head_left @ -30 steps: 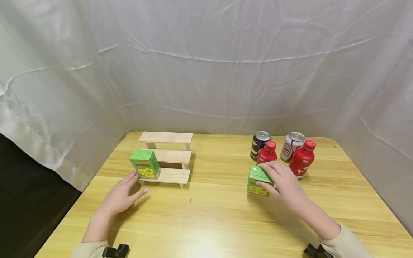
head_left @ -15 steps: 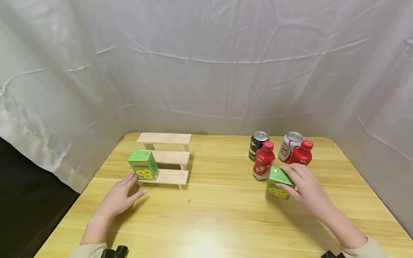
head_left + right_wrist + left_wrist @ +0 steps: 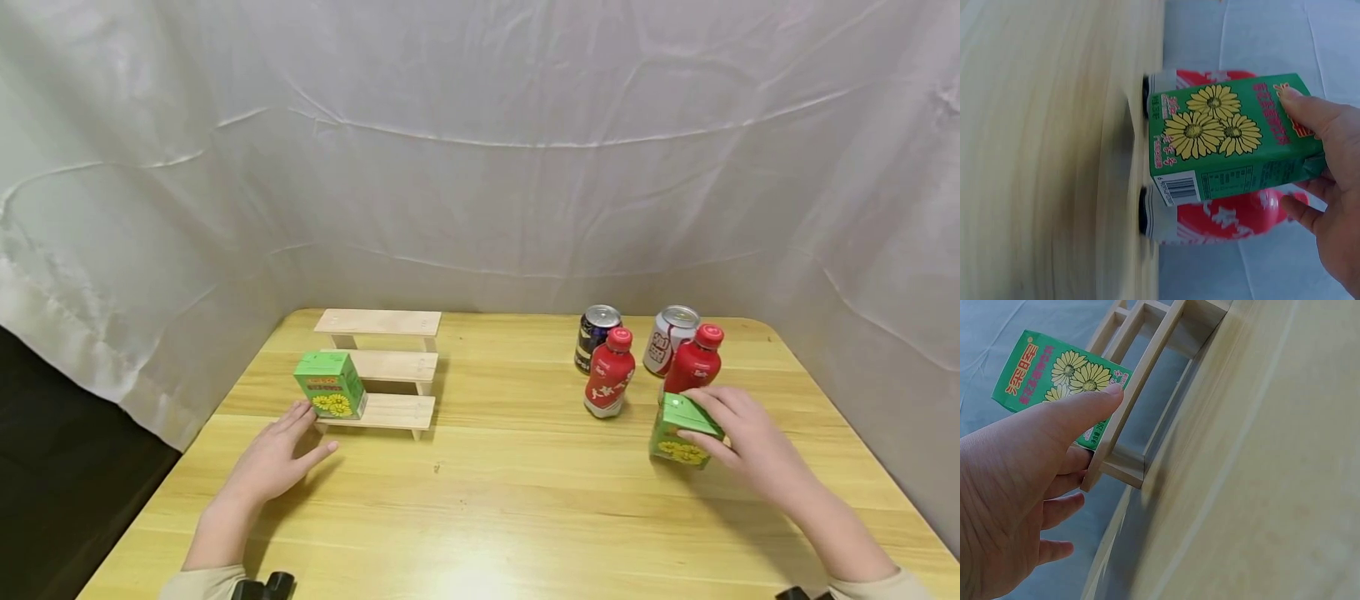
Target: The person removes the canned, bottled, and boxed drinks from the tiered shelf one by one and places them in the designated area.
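Observation:
My right hand (image 3: 750, 437) grips a green drink carton (image 3: 684, 433) with yellow flowers, thumb on its front and fingers round its upper part. In the right wrist view the carton (image 3: 1235, 134) is upright close over the table, overlapping two red bottles behind it. My left hand (image 3: 270, 458) lies beside the left end of a three-step wooden shelf (image 3: 401, 410), fingers extended and thumb spread. Its fingertips are right at the lowest step and a second green carton (image 3: 332, 387), which stands upright on that step's left end. In the left wrist view the thumb overlaps this carton (image 3: 1079, 372).
Behind the held carton stands a red bottle (image 3: 693, 365), partly hidden, and another red bottle (image 3: 609, 375) is to its left. A dark can (image 3: 596, 340) and a white can (image 3: 670, 340) stand farther back. A pale curtain (image 3: 525, 208) surrounds the wooden table (image 3: 487, 500).
My right hand has moved to the right with its carton, from in front of the left red bottle to in front of the right one. The left hand has stayed by the shelf.

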### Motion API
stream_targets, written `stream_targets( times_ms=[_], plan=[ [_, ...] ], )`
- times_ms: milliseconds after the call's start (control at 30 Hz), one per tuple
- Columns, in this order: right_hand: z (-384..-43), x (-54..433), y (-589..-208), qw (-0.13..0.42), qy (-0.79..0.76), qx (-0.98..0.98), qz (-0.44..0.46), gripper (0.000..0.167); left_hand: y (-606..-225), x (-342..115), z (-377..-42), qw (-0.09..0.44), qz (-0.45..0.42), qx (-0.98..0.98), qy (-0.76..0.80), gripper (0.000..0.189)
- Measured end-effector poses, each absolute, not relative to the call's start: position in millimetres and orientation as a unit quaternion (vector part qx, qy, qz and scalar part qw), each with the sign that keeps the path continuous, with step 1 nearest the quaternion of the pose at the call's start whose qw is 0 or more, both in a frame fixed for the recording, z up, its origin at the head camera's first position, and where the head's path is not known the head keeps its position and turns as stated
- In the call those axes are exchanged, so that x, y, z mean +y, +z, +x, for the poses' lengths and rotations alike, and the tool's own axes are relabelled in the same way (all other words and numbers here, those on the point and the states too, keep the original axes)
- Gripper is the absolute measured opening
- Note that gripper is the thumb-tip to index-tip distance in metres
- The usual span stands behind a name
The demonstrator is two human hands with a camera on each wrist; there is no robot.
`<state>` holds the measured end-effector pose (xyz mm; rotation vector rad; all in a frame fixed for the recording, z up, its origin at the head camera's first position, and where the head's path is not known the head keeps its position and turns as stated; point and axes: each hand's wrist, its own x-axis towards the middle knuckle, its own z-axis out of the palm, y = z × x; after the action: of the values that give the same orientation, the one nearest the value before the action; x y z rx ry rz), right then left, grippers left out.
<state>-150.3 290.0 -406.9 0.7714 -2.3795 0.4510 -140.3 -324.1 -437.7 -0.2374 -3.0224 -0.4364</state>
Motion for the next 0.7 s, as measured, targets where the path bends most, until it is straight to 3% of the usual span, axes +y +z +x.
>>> stream_targets(
  times_ms=[700],
  plan=[
    [-155.8,328.0,-413.9,0.263,0.179,-0.904,0.285,0.057,-436.6,-325.0,-140.6,0.034,-0.081,-0.985,-0.146,0.084]
  ],
)
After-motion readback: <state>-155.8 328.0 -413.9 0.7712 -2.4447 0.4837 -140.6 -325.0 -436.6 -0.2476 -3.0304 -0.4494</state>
